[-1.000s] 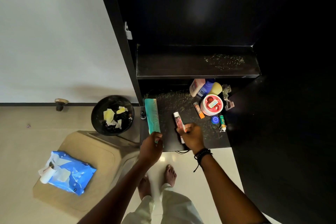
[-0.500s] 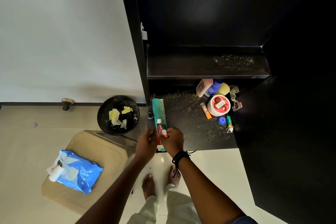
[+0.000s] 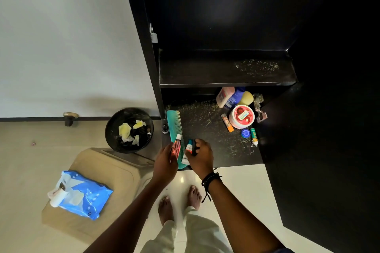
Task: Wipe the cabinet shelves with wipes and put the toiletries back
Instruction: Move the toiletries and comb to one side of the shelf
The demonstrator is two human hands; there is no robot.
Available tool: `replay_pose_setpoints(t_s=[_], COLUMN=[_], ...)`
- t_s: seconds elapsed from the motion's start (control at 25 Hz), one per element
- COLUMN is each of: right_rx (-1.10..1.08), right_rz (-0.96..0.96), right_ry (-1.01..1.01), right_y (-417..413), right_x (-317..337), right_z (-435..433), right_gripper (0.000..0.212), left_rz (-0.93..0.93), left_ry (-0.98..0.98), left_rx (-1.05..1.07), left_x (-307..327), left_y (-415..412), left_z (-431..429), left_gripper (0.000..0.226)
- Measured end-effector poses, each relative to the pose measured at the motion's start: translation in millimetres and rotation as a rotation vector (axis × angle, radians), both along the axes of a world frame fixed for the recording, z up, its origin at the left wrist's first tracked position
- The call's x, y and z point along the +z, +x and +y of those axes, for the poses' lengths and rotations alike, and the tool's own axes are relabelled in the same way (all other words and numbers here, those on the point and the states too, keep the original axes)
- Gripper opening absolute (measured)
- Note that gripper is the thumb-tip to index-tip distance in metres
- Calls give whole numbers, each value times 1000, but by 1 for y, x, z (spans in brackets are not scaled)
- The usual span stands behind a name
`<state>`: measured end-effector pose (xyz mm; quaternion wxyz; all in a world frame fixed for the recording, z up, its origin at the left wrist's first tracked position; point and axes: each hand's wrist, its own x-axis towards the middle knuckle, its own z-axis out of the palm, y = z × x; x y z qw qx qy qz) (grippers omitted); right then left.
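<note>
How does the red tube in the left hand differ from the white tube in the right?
The red plastic tube has a white cap; the white plastic tube has a teal cap. The left hand holds the red one, the right hand the white one. Both are small, caps toward the black cabinet.

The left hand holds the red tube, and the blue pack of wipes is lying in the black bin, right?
Not quite. The head view shows the blue pack of wipes lying on the beige stool, beside the black bin, not in it. The left hand does hold the red tube.
</note>
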<state>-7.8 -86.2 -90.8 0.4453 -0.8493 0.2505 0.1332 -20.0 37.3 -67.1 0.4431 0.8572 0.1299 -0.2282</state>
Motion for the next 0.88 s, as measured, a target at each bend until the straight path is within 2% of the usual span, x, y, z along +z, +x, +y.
replay_pose_setpoints(t_s=[0.2,0.32,0.4,0.64,0.8,0.88], right_rx=[-295,-425,-417,-364,-375,-386], right_rz=[-228,-214,-172,-2,-38,-125], right_ry=[-224,-387,-453,-294,-324,-361], right_y=[25,50,64,86,87,81], right_x=[34,51,54,45,41,45], right_z=[-47,-76,-93,-117,-123,-118], right_gripper=[59,79,87,110,108,103], left_rz=[-109,-136,-128,-119,-118,-132], left_ry=[72,28,12,2,10,8], left_rx=[-50,-58,-68,-95,-76,-44], left_x=[14,16,17,18,23,25], left_y=[3,10,14,27,31,30], left_z=[-10,-21,-28,-39,-35,-31], left_gripper=[52,55,57,51,50,50])
